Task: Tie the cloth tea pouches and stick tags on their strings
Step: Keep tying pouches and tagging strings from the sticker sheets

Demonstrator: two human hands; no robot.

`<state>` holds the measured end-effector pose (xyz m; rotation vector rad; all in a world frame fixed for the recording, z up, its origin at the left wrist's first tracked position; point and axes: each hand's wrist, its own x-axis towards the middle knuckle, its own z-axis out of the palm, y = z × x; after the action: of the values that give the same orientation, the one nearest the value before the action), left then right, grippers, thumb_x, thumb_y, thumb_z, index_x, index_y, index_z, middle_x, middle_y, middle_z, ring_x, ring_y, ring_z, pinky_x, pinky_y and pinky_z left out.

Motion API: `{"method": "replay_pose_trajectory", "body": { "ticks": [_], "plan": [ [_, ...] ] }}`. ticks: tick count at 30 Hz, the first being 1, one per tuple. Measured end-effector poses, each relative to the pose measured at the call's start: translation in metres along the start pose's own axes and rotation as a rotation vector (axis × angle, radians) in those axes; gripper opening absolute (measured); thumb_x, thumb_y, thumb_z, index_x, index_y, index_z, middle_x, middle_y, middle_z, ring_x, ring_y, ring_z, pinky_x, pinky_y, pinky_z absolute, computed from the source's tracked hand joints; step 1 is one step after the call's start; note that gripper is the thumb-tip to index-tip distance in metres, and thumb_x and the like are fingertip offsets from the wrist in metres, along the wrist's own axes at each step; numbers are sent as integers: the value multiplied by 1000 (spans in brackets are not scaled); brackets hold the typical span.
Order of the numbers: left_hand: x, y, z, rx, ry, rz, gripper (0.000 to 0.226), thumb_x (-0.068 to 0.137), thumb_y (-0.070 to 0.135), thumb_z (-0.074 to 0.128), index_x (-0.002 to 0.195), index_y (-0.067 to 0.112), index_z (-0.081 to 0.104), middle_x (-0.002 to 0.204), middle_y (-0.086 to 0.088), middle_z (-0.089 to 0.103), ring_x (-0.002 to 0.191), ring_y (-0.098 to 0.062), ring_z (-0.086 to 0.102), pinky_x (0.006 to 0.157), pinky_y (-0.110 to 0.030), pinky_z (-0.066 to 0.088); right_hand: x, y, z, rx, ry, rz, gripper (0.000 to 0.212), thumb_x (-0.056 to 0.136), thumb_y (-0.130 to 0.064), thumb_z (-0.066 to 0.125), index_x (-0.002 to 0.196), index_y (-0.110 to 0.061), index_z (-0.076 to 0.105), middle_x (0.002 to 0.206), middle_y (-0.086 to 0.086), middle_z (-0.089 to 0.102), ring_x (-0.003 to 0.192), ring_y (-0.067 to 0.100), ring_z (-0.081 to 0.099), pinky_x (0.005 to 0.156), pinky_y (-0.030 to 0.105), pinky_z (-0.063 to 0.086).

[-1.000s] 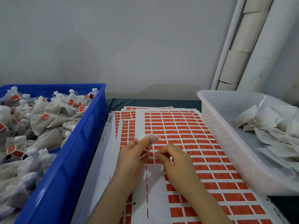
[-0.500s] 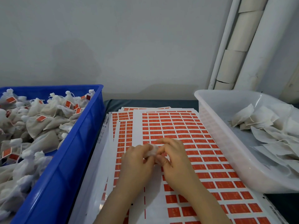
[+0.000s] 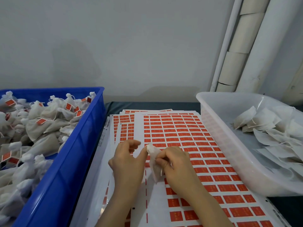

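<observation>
The right hand [image 3: 177,165] grips one small white cloth tea pouch [image 3: 153,163]. Its fingers and thumb are curled and pinch the pouch near the middle of its right edge. The pouch hangs between the two hands, just above the sticker sheets, with its gathered top pointing up and away from the person and its lower corner pointing down.

The left hand [image 3: 127,161] is just left of the pouch. Its thumb tip touches the top of the pouch. Its fingers are loosely curled above the thumb. Whether they pinch a string cannot be told.

Below both hands lies a stack of white paper sticker sheets [image 3: 178,133] printed with rows of small orange-red rectangular tags. The sheets overlap each other and rest on a dark table surface [image 3: 147,105], between the two containers.

To the left stands a blue plastic crate [image 3: 77,154]. It holds a heap of tied white pouches [image 3: 41,130], several with orange-red tags on their strings.

To the right stands a translucent white plastic tub [image 3: 219,141]. It holds flat, untied white pouches [image 3: 262,122], piled toward its right side.

Behind the tub, white pipes [image 3: 257,49] run up along a pale grey wall [image 3: 131,46].
</observation>
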<state>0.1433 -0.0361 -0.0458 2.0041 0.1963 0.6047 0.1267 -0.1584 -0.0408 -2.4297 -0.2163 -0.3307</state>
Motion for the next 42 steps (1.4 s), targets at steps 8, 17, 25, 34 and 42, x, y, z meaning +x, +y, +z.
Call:
{"method": "replay_pose_trajectory", "body": {
  "ticks": [8,17,25,34,42],
  "plan": [
    [2,1,-1,-214,-198,-268,28,94,22,57,67,28,61,69,12,60,66,-11,56,52,-12,34,0,4,2,-143,51,-129,15,95,-26,48,84,-37,44,95,-26,38,91,-6,30,87,4,14],
    [5,1,-3,-366,-192,-427,7,92,31,60,86,29,58,88,6,60,76,-13,55,68,-26,41,1,4,7,-202,92,-191,18,97,-34,39,103,-29,55,113,-15,52,104,0,34,86,7,8],
    [1,6,-5,-548,-298,-350,12,87,31,63,96,34,70,88,25,66,86,-6,60,72,-19,44,-2,3,7,-154,152,-215,18,95,-34,43,100,-26,58,109,-13,57,100,-1,38,89,5,13],
    [0,12,-9,-514,-377,-196,26,73,49,57,86,35,74,80,25,71,82,14,62,48,-6,46,-8,-6,1,198,272,-138,14,89,-22,58,92,-34,52,91,-32,49,95,-5,53,78,-2,37],
    [3,7,-4,-449,-357,-205,16,87,31,62,72,32,68,60,21,67,65,6,64,43,-4,41,-6,-3,-2,163,307,-67,14,89,-26,52,98,-22,62,88,-20,55,72,-7,52,75,-6,36]
  ]
}}
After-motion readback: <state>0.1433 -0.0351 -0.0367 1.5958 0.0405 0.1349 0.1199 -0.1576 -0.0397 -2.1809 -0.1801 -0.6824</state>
